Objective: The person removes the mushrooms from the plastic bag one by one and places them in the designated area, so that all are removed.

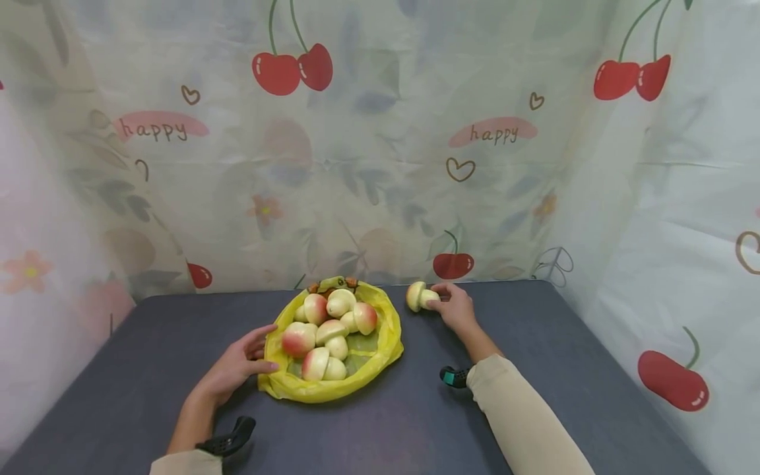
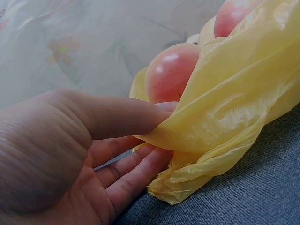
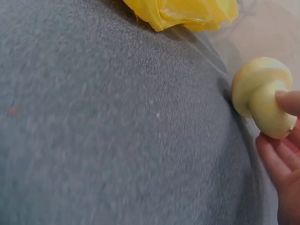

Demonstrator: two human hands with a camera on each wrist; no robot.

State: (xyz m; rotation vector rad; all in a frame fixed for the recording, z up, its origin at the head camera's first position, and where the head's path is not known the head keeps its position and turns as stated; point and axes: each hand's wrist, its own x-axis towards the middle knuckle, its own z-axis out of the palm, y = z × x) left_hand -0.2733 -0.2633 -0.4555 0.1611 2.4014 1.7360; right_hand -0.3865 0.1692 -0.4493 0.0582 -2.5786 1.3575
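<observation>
A yellow plastic bag (image 1: 320, 393), its mouth spread wide, lies on the table with several toy mushrooms (image 1: 332, 332) in it, cream with pinkish-red caps. At its left side my left hand (image 1: 234, 363) pinches the bag's edge between thumb and fingers; the left wrist view shows the thin yellow film (image 2: 220, 108) under the thumb. To the right of the bag, near the table's back edge, my right hand (image 1: 456, 307) holds another toy mushroom (image 1: 413, 297) by its stem, cap pointing left. In the right wrist view thumb and fingers stand either side of that stem (image 3: 269, 110).
The dark grey table (image 1: 380, 435) ends at the back against a hanging curtain (image 1: 368, 145) printed with cherries, hearts and "happy". Similar curtain closes off both sides. A brown and green print or item (image 1: 332, 284) shows at the bag's far rim.
</observation>
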